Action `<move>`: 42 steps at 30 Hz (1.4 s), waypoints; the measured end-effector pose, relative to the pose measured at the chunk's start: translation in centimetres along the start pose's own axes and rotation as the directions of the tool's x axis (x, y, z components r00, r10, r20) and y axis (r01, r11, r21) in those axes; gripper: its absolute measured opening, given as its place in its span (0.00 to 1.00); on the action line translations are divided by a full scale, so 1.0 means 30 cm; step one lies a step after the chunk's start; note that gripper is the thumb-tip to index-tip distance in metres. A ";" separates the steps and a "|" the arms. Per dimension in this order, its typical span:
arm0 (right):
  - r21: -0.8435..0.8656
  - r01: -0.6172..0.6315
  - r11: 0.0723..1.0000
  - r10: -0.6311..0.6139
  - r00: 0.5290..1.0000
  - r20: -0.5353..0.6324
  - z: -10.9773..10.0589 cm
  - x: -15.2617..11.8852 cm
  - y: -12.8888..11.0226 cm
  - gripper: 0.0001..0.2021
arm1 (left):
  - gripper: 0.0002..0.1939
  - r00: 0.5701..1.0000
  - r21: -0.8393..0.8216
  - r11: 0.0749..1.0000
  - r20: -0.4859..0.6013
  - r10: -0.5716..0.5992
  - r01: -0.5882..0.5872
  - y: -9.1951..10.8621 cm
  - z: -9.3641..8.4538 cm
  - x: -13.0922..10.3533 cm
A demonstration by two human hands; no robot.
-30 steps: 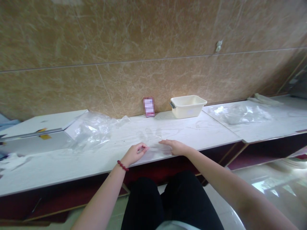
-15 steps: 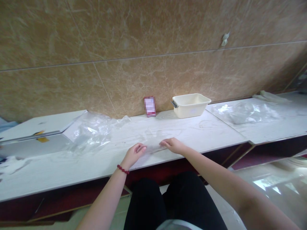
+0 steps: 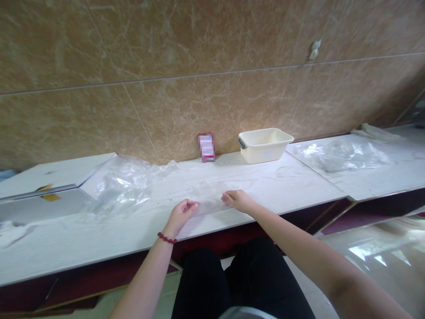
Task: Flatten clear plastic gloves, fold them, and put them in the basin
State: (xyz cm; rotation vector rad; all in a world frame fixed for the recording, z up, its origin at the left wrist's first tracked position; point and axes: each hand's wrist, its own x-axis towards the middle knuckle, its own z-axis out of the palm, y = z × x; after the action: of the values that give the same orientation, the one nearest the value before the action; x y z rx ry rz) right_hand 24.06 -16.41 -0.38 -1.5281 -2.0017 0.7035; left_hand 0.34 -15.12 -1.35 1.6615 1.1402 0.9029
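A thin clear plastic bag (image 3: 209,197) lies flat near the front edge of the white wood-grain counter (image 3: 282,184). At its left edge, my left hand (image 3: 181,215) is closed, thumb and fingers pinching the plastic; a red bead bracelet circles that wrist. My right hand (image 3: 236,200) pinches the bag's right side, its fingertips pressed together. Behind the bag, a small red and white packet (image 3: 206,147) leans upright against the wall.
A cream plastic basin (image 3: 265,150) with a grey handle stands at the back, right of centre. Crumpled clear plastic (image 3: 128,181) lies left beside a white box (image 3: 56,175). More clear plastic (image 3: 348,155) is at the right. A brown marbled wall rises behind.
My left hand has moved slightly left and the bag looks more spread between my hands. The view has shifted a little.
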 end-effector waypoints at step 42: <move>-0.192 -0.341 0.920 0.284 0.919 -0.272 0.035 0.207 0.017 0.08 | 0.12 0.942 0.444 0.866 -0.325 -0.082 0.229 -0.016 0.015 0.256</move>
State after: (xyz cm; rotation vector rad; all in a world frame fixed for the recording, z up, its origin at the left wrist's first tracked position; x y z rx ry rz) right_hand 22.30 -10.36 -0.91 -2.0034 -1.7234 0.3819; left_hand 2.97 -7.89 -1.36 1.8193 1.7972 0.8255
